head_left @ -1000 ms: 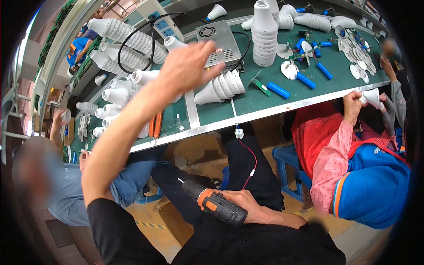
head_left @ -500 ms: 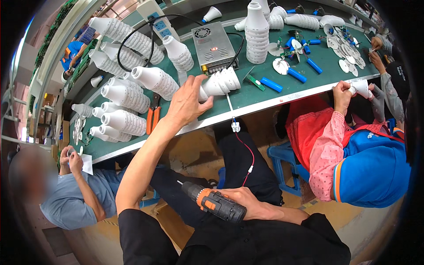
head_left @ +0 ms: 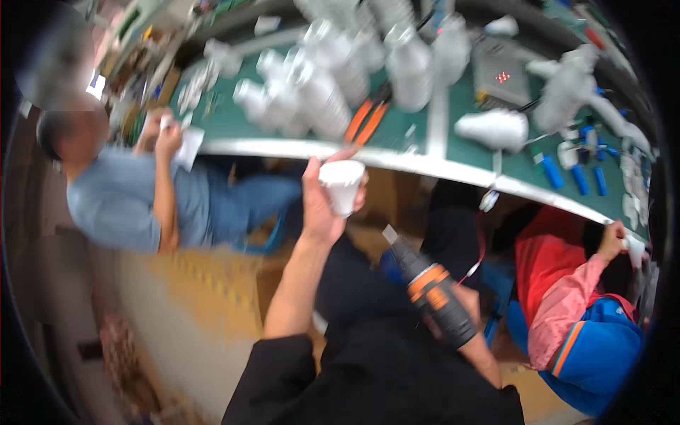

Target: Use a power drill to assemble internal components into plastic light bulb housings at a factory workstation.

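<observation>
In front of the bench edge, my left hand (head_left: 320, 212) has its fingers wrapped round a white cone-shaped plastic housing (head_left: 343, 185), wide rim up. My right hand (head_left: 469, 303) grips a black-and-orange cordless drill (head_left: 440, 301) at my lap, its tip pointing up and to the left. Beyond my left hand, orange-handled pliers (head_left: 370, 122) lie on the green bench. Behind them stand stacked white housings (head_left: 322, 85). Another white stack (head_left: 492, 129) lies on its side near the bench edge. Motion blurs the picture.
A metal power supply box (head_left: 500, 76) sits farther back on the bench. Several blue cylinders (head_left: 552, 173) lie at the right. A white connector (head_left: 489, 201) with a red wire hangs off the bench edge. One person (head_left: 134, 188) sits left, another (head_left: 595, 340) right, both handling parts.
My left hand has drawn back from the lying stack with a white housing in it. The view has swung left, and the drill now points more steeply upward.
</observation>
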Available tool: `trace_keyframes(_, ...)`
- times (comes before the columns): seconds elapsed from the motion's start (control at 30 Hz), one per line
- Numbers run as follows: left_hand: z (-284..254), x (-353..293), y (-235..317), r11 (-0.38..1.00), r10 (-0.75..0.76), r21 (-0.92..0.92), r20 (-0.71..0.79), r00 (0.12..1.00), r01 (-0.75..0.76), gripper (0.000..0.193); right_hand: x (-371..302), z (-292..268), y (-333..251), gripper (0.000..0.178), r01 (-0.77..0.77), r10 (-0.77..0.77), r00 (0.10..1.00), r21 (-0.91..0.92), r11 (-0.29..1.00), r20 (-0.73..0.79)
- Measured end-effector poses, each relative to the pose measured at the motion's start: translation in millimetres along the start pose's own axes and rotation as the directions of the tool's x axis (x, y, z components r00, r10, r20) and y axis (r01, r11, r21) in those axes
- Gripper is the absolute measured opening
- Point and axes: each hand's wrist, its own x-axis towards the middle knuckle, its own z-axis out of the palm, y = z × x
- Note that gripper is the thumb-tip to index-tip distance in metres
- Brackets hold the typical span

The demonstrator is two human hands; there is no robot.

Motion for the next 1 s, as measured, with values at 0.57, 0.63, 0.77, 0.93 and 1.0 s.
trace_keyframes(0.57,-70,-81,-62,0.829,-0.046,-0.555,-0.196,0.98,-0.072,0.081,-2,19,12,0.046,0.054,-0.028,0.952,-0.077,0.996,0.305)
trace_keyframes(0.63,-73,-80,-65,0.853,-0.031,-0.516,-0.205,0.978,-0.081,0.079,-3,17,14,0.048,0.089,-0.034,0.946,-0.156,0.984,0.324)
trace_keyframes(0.77,-72,-74,-69,0.869,-0.084,-0.492,-0.232,0.969,-0.042,0.075,0,14,13,0.048,0.114,-0.065,0.948,-0.144,0.983,0.311)
trace_keyframes(0.93,-64,-79,-57,0.845,-0.038,-0.523,-0.264,0.964,-0.11,0.076,-1,25,19,0.028,-0.079,0.082,0.968,-0.024,0.997,0.238)
trace_keyframes(1.0,-79,-81,-65,0.861,-0.036,-0.501,-0.239,0.97,-0.091,0.074,6,24,17,0.03,-0.073,0.062,0.962,0.029,0.997,0.267)
